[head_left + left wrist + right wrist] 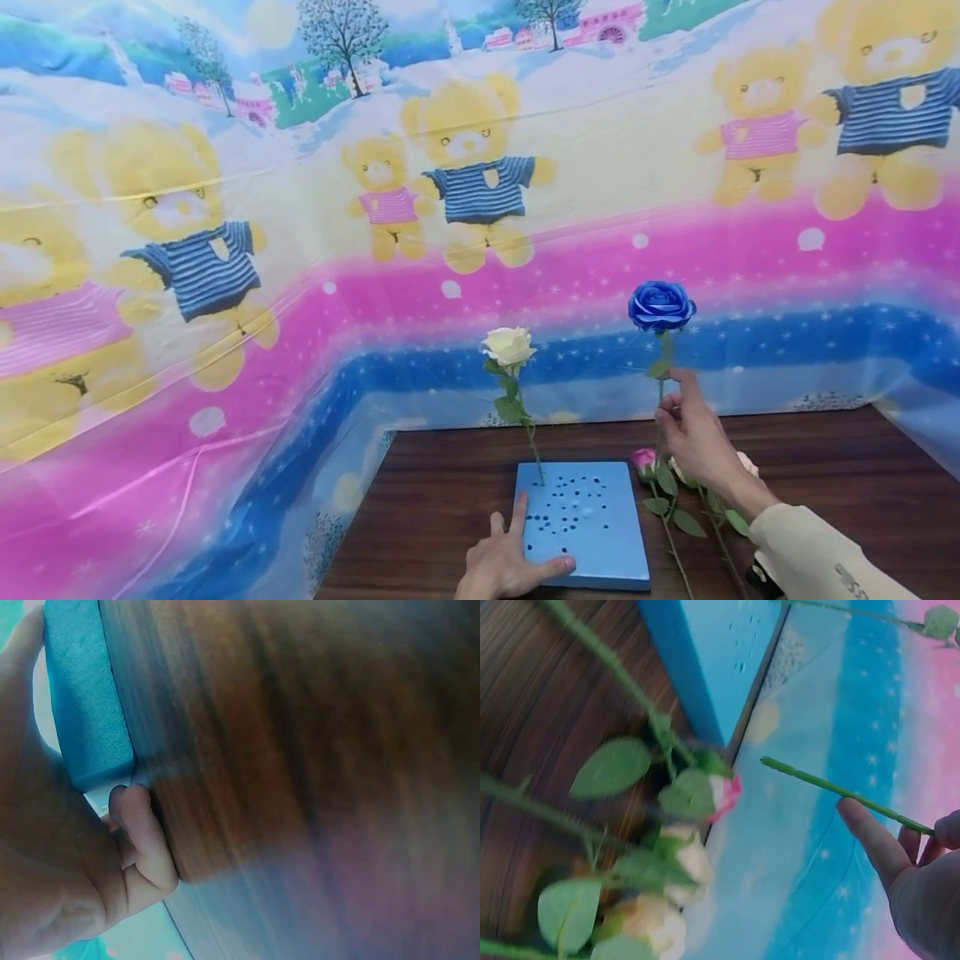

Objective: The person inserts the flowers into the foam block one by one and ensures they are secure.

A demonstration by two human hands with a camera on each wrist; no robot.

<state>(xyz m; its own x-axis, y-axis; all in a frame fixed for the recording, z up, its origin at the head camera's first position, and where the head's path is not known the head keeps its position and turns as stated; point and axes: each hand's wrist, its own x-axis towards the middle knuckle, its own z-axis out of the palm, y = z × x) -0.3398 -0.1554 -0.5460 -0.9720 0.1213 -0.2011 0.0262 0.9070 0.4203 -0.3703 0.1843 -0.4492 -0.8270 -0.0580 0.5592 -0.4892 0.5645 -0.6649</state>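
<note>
The right hand (693,429) pinches the green stem (855,799) of a blue rose (662,307) between its thumb and fingers. The blue rose is up in the air, flower at the top, above the desk (420,500) and to the right of the block. In the right wrist view, the bottom end of its stem touches nothing.

The left hand (510,554) has its fingers spread and rests on the front left corner of a flat blue block (600,562). Its thumb lies on the top near the front, and its pointing finger reaches along the left side.

The block sits on the brown desk and has lots of little dark holes. A white rose (508,346) stands in it near the back left corner, and its top leans a bit to the left.

Just right of the block, a pink rose (643,458) and two cream roses (684,864) lie on the desk, with green leaves. Behind it all hangs a bright cloth (637,167) with yellow teddy bears in stripy shirts.
</note>
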